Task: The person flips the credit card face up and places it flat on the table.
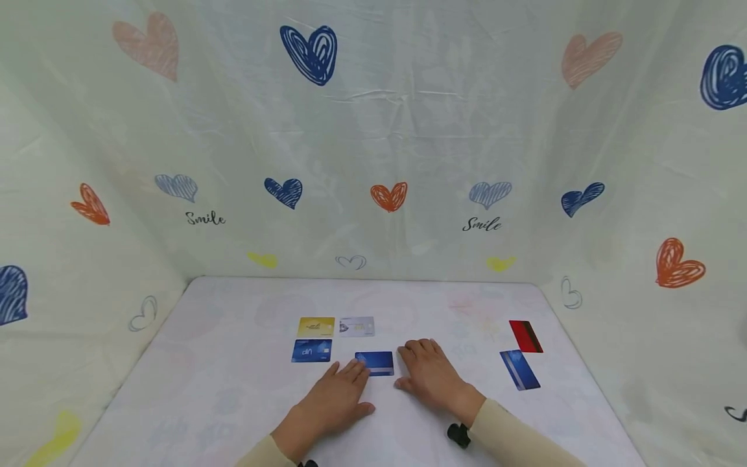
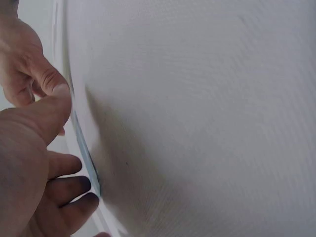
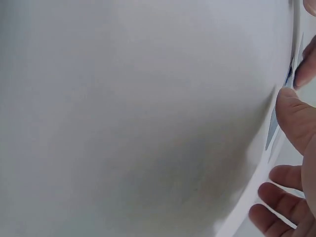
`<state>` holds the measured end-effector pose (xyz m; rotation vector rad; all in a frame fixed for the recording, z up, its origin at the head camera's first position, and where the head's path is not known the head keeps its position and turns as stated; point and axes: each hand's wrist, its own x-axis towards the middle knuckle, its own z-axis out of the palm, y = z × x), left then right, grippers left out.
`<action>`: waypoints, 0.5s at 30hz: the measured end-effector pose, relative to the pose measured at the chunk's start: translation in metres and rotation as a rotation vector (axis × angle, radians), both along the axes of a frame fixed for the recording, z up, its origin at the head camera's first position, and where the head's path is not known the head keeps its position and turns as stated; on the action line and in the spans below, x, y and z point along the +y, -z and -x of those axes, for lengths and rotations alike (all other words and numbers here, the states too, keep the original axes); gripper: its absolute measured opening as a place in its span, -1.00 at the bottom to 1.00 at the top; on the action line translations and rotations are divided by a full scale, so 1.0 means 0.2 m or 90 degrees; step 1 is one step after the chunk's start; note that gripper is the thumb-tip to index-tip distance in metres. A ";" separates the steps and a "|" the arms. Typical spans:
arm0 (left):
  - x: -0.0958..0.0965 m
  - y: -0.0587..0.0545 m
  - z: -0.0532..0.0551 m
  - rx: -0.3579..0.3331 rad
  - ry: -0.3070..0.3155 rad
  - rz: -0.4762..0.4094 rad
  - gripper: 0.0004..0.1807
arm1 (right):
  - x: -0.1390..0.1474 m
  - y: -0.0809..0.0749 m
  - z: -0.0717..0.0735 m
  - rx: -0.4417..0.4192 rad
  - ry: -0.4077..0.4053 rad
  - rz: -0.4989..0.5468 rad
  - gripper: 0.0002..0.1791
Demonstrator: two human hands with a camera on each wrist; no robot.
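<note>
In the head view a blue card with a pale stripe (image 1: 379, 363) lies flat on the white table between both hands. The fingertips of my left hand (image 1: 335, 399) touch its left end, with the fingers fairly straight and the thumb spread away. My right hand (image 1: 433, 376) rests just right of the card, a small gap apart, with nothing in its grasp. Up and left of the card are a yellow card (image 1: 316, 326), a silvery card (image 1: 357, 326) and another blue card (image 1: 311, 350). Both wrist views show the hands low at the tabletop; cards there appear only as thin edges.
Toward the right side of the white table (image 1: 233, 324) lie a red card with a dark stripe (image 1: 526, 336) and a tilted blue striped card (image 1: 519, 370), ends nearly touching. A pale curtain (image 1: 408, 130) printed with hearts hangs behind and around the table.
</note>
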<state>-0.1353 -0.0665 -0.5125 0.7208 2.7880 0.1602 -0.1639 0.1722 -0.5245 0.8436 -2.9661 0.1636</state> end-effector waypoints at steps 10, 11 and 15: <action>-0.01 0.04 0.13 0.176 -0.073 -0.051 -0.24 | -0.10 0.01 0.11 0.004 -0.029 0.011 -0.33; -0.01 0.05 0.14 0.174 -0.074 -0.052 -0.23 | -0.10 0.00 0.12 -0.004 -0.028 0.006 -0.33; -0.01 0.07 0.15 0.170 -0.072 -0.045 -0.23 | -0.11 0.01 0.13 -0.023 -0.026 -0.011 -0.38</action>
